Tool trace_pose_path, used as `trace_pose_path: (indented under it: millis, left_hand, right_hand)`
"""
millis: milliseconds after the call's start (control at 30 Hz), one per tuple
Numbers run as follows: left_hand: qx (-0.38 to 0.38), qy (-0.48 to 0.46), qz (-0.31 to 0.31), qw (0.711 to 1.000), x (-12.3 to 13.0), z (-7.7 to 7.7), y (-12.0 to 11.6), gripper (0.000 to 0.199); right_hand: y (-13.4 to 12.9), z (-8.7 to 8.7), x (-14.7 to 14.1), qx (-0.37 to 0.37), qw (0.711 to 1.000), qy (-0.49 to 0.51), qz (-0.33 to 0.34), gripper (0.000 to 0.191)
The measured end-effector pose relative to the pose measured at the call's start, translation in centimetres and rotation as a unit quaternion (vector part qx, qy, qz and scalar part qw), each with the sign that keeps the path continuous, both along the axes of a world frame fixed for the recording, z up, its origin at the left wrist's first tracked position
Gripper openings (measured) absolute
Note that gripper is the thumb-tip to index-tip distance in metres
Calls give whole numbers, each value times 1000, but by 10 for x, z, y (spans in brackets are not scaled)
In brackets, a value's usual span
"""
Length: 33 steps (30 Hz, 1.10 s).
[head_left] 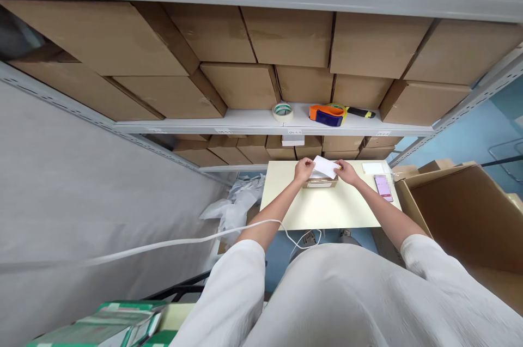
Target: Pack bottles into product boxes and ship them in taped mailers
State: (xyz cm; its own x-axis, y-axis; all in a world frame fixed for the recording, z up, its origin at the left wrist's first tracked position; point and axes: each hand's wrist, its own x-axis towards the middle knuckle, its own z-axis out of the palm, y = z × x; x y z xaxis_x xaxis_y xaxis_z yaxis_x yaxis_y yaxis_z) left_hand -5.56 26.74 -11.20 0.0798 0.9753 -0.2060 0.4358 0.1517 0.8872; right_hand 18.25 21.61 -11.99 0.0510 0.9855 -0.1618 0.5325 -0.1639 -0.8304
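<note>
A white sheet of paper or card [326, 165] is held level between my two hands. My left hand [303, 170] pinches its left edge with closed fingers. On the other side, my right hand [346, 172] grips the right end, where a small yellow spot shows beside the fingertips. Just below the sheet sits a small cardboard box [333, 182] with a white label on its front, on a pale yellow table [327, 213]. The sheet covers much of the box's top, so its inside is mostly hidden.
A phone [383, 188] and a white slip [372, 168] lie at the table's right. The shelf above holds cardboard boxes [302, 85], a tape roll [283, 112], an orange-blue tape dispenser [327, 114] and a cutter [360, 112]. A large open carton [461, 211] stands right; a white cable [183, 241] crosses left.
</note>
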Motion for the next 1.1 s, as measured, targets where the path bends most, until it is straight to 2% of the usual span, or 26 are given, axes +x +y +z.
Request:
trace_pose_path:
  millis: [167,300,367,500,567,767,1100]
  left_hand:
    - [-30,9,-13,999,-12,-4,2,10]
    - [-55,22,-16,998,-14,-11,2,9]
    - [-65,47,-17,997,-14,-16,0,7]
    - [-74,102,-17,992,-13,-27,-3,32]
    - [-80,120,-16,989,-14,-32,-4,38]
    - [-58,156,-39,985,-19,-41,-1,27]
    - [-17,226,-114,967,-22,-37,-3,28]
  right_hand:
    - [9,-6,-6,-1,995,42,-94,39]
    - [15,-11,-10,-3,992,37,-118,42]
    - [17,-15,-12,-3,993,22,-118,41]
    - [18,-24,-18,-7,993,-32,-112,41]
    - [18,-28,-21,-14,992,-58,-109,42]
    - [20,-35,-28,-16,991,-110,-75,48]
    - [20,-39,-33,-21,981,-192,-34,50]
